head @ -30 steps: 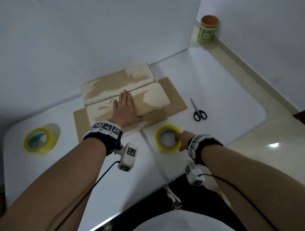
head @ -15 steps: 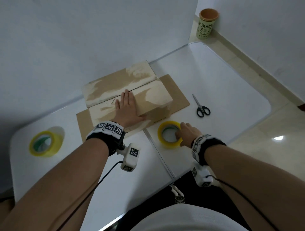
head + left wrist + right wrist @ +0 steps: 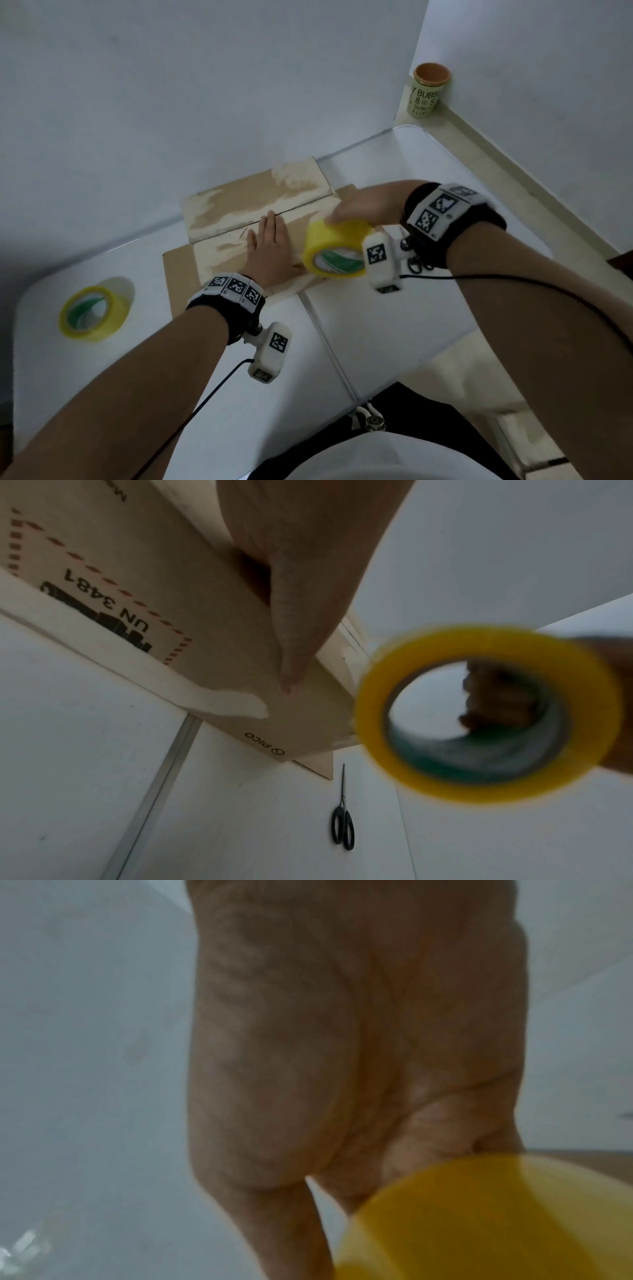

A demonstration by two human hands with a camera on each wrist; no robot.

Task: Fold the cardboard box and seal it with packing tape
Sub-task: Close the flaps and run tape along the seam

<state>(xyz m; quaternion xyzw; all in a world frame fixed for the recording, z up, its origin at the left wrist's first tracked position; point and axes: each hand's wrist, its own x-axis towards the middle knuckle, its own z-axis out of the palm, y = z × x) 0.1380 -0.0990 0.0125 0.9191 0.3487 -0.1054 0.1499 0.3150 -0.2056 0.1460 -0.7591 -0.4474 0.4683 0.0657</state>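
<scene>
A brown cardboard box (image 3: 239, 205) lies on the white table (image 3: 376, 325) against the wall, its top flaps folded down. My left hand (image 3: 270, 246) presses flat on the near flap, fingers straight; the left wrist view shows the thumb (image 3: 294, 642) over the box side (image 3: 164, 593). My right hand (image 3: 363, 212) holds a yellow tape roll (image 3: 335, 250) in the air above the box's right end, thumb on the rim and fingers inside the core (image 3: 496, 696). In the right wrist view only the palm (image 3: 342, 1042) and the roll's yellow edge (image 3: 479, 1218) show.
A second yellow tape roll (image 3: 92, 311) lies at the table's left. Black scissors (image 3: 342, 829) lie on the table right of the box, mostly hidden behind my right wrist in the head view. A green cup (image 3: 428, 89) stands on the floor in the corner.
My right hand has picked the tape roll up off the table and carried it up over the box's right end. The left hand has stayed pressed on the flap.
</scene>
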